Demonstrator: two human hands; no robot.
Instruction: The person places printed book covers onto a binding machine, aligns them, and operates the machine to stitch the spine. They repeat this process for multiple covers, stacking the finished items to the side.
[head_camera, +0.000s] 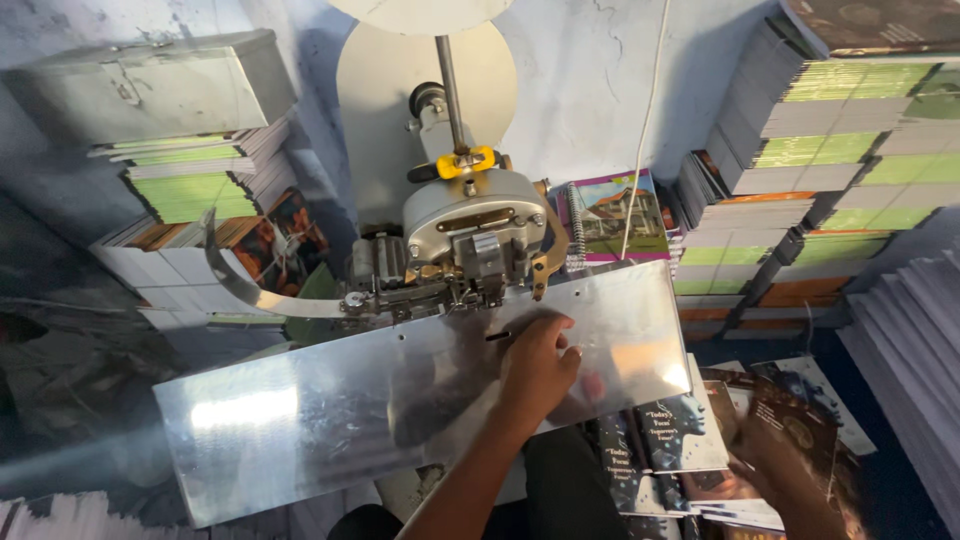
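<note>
Nearest the camera, the right hand was low at the right, blurred, down among the booklets that lay fanned below the plate's right end. At least three dark covers showed there; whether its fingers gripped one or were spread, I could not tell through the blur.

Next up, the left hand was flat on the plate, one long shiny metal sheet tilted across the middle. The fingers were loosely together and curled down, tips pressing the metal near its far edge, just beside a small slot. Nothing was pinched.

Right behind that far edge stood one stitching machine, its grey head touching the plate line, with one yellow clamp on one upright rod. One curved metal strip swept out from its left side.

Further back, one spiral notebook with a pink border leaned by the wall, and one white cord hung past it.

Farthest off, stacks of green- and orange-edged booklets rose on the right, more stacks on the left under one grey box.
</note>
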